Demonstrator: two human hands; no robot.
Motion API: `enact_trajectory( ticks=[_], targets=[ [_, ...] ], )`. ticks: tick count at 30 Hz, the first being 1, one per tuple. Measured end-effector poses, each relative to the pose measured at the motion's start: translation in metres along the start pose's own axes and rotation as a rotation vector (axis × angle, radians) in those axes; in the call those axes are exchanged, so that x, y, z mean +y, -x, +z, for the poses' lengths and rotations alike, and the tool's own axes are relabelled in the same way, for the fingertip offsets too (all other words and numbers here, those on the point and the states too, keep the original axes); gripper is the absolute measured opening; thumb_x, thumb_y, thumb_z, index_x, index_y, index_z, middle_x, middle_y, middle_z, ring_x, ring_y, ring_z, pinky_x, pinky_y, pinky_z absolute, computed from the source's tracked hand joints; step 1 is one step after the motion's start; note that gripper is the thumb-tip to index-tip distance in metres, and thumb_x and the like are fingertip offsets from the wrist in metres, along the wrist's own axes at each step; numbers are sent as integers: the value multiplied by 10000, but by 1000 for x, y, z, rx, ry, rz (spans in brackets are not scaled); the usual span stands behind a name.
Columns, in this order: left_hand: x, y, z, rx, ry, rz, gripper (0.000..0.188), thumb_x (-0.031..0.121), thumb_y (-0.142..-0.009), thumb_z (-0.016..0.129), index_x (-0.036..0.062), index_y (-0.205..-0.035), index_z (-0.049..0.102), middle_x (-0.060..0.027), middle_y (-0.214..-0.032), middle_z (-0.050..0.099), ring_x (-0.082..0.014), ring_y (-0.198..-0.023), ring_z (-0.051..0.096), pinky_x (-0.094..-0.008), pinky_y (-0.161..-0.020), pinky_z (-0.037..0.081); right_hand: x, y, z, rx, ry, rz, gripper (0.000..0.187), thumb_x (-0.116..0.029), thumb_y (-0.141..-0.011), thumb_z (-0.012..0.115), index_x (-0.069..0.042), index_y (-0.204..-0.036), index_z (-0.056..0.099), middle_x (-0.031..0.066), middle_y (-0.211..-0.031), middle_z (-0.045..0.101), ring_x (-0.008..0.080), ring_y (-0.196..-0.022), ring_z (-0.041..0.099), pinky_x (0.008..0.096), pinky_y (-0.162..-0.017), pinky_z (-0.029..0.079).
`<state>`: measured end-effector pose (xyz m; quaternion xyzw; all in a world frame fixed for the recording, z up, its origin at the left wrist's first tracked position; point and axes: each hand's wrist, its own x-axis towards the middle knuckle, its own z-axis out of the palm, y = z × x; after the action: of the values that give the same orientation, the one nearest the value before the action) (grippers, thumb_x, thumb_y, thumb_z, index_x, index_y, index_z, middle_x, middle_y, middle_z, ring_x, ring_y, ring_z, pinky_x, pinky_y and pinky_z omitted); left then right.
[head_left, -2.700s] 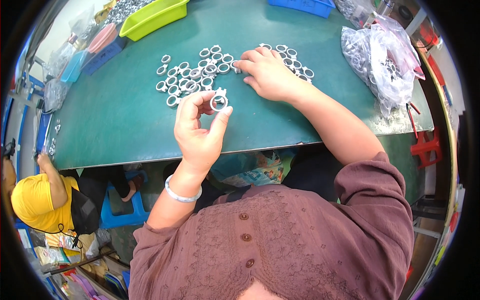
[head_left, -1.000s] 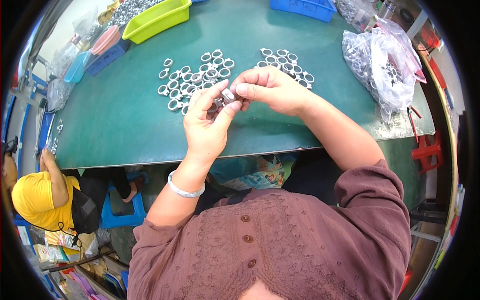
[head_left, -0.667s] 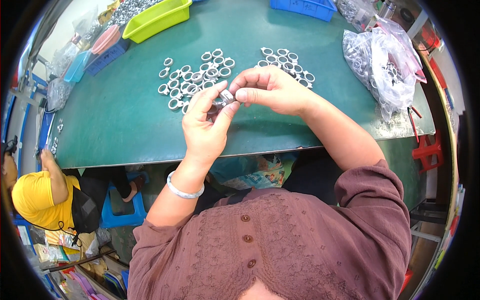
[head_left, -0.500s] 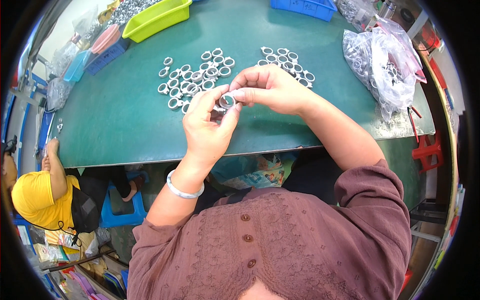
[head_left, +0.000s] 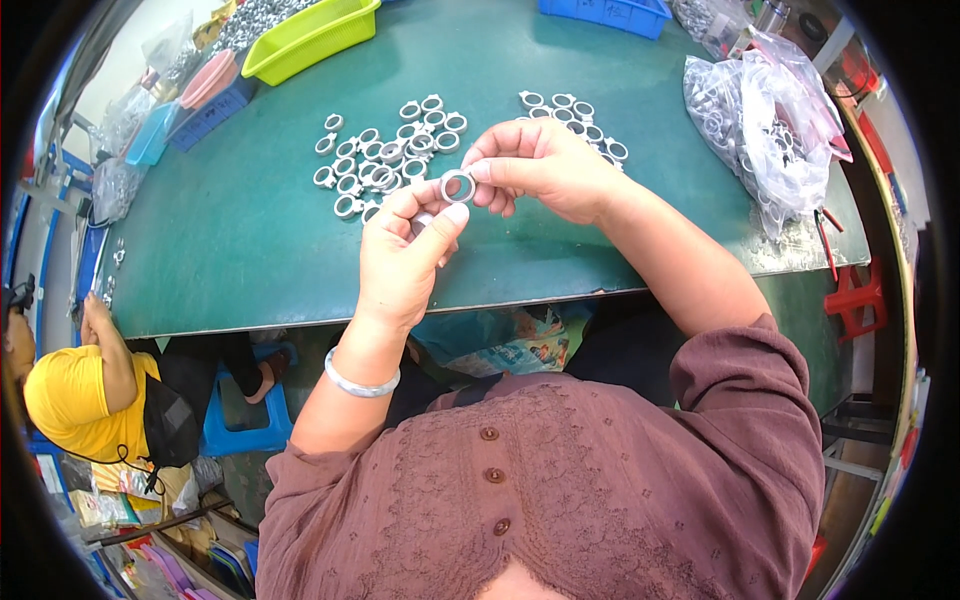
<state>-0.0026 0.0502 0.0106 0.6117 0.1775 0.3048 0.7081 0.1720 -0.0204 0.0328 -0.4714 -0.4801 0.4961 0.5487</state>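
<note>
Both hands meet over the near middle of the green table (head_left: 290, 270). Between them is a silver metal ring (head_left: 446, 194), its round opening facing me. My left hand (head_left: 405, 245) pinches its lower left side between thumb and finger, and a second grey metal piece (head_left: 421, 222) sits in the curl of the same hand, partly covered. My right hand (head_left: 545, 170) grips the ring's right edge with thumb and bent fingers. Just beyond the left hand lies a loose group of similar rings (head_left: 391, 152) with small lugs. Another group (head_left: 593, 133) is partly hidden behind my right hand.
A lime-green basket (head_left: 315, 45) stands far left, beside blue and pink bins. A blue bin (head_left: 607, 14) is at the far edge. Clear bags of rings (head_left: 790, 150) and red-handled pliers (head_left: 826, 245) lie right. A person in yellow (head_left: 85, 400) sits at left.
My left hand has shifted slightly left and its fingers have loosened around the ring. The ring now shows more fully, and the piece in the left palm is more visible.
</note>
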Motion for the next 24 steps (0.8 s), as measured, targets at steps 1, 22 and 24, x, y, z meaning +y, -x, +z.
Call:
enact_trajectory(
  ticks=[1, 22, 24],
  targets=[
    [0, 0, 0, -3, 57, -31, 258, 78, -789, 601, -6, -1029, 553, -21, -805, 558, -61, -623, 469, -168, -536, 372, 0, 0, 0, -1, 0, 0, 141, -147, -821, 571, -9, -839, 591, 48, -700, 601, 103, -626, 567, 217, -565, 457],
    [1, -4, -3, 4, 473, -323, 209, 235, -880, 494, 41, -898, 570, -43, -722, 566, -62, -518, 442, -156, -410, 319, 0, 0, -1, -35, -9, 18, 152, -148, -835, 569, -6, -889, 570, 54, -736, 610, 103, -631, 579, 216, -553, 464],
    [1, -4, -3, -1, 494, -326, 205, 231, -883, 491, 41, -890, 566, -43, -721, 566, -63, -520, 442, -156, -409, 319, 0, 0, -1, -36, 4, 23, 160, -158, -837, 567, -5, -883, 572, 51, -728, 606, 103, -630, 578, 215, -552, 463]
  ],
)
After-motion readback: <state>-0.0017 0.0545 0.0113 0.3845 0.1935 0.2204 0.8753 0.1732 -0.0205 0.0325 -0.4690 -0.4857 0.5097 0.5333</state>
